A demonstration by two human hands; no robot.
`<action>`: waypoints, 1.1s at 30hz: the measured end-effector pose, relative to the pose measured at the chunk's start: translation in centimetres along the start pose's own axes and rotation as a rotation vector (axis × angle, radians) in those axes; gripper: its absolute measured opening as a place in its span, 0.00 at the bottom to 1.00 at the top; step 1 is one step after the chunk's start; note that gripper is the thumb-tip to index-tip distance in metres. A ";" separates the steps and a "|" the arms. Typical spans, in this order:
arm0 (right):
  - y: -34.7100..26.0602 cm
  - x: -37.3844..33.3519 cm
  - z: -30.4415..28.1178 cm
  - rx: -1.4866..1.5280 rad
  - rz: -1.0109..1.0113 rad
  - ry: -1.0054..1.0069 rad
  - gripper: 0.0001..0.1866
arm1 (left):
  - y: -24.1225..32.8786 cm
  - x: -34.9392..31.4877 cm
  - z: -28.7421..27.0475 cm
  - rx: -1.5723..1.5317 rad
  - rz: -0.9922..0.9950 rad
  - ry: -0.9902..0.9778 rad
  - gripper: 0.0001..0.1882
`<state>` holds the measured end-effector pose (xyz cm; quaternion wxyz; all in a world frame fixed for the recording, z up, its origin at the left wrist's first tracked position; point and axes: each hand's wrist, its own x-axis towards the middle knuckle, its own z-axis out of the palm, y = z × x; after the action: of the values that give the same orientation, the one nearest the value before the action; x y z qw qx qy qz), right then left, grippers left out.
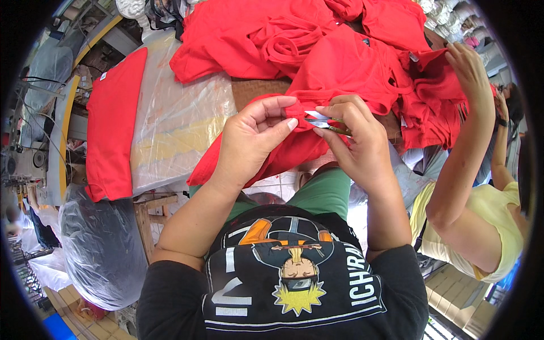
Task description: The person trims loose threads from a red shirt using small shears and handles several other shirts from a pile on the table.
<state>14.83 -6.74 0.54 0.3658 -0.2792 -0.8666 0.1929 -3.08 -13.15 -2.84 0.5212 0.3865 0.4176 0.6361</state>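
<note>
A red garment [306,148] hangs over the table edge toward my lap. My left hand [256,129] pinches a gathered bit of its fabric between thumb and fingers. In my right hand [358,131] is a pair of small thread snips [326,122], held between thumb and fingers. Their metal blades point left, parted, and lie right beside the pinched cloth. Whether a thread sits between the blades is too small to tell.
More red garments [238,45] lie heaped across the table. One folded red garment [116,124] rests left on plastic-wrapped stock [181,113]. At right, a co-worker's raised hand [470,68] handles red cloth. A plastic-covered bundle [99,243] stands lower left, beside a wooden stool [146,218].
</note>
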 end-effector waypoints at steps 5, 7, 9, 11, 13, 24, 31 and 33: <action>-0.1 0.1 0.1 -0.097 -0.049 -0.023 0.13 | 0.3 -0.2 0.3 0.051 -0.002 -0.007 0.18; -0.1 0.2 0.3 -0.099 -0.076 -0.004 0.13 | 0.3 -0.2 0.4 0.060 0.005 -0.018 0.18; -0.1 0.2 0.4 -0.103 -0.088 0.002 0.13 | 0.3 -0.2 0.3 0.083 -0.006 -0.020 0.18; -0.2 0.3 0.3 -0.110 -0.087 -0.006 0.13 | 0.2 -0.3 0.2 0.090 -0.012 -0.021 0.18; -0.2 0.2 0.2 -0.137 -0.087 -0.016 0.12 | 0.1 -0.4 0.3 0.084 -0.009 -0.018 0.18; -0.8 0.0 -0.5 0.035 0.004 0.109 0.16 | 6.0 6.3 -2.5 0.191 0.239 0.278 0.11; -0.2 -0.3 -0.7 0.133 0.054 0.182 0.16 | 7.0 12.5 -28.8 0.080 0.307 0.705 0.17; 0.6 -0.8 -0.8 0.089 0.089 0.206 0.17 | 2.7 11.0 -28.2 0.235 0.024 0.913 0.20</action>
<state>16.08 -6.63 0.34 0.4562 -0.3193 -0.8016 0.2176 -31.84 -6.24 -9.67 0.2294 0.1284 0.6689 0.6952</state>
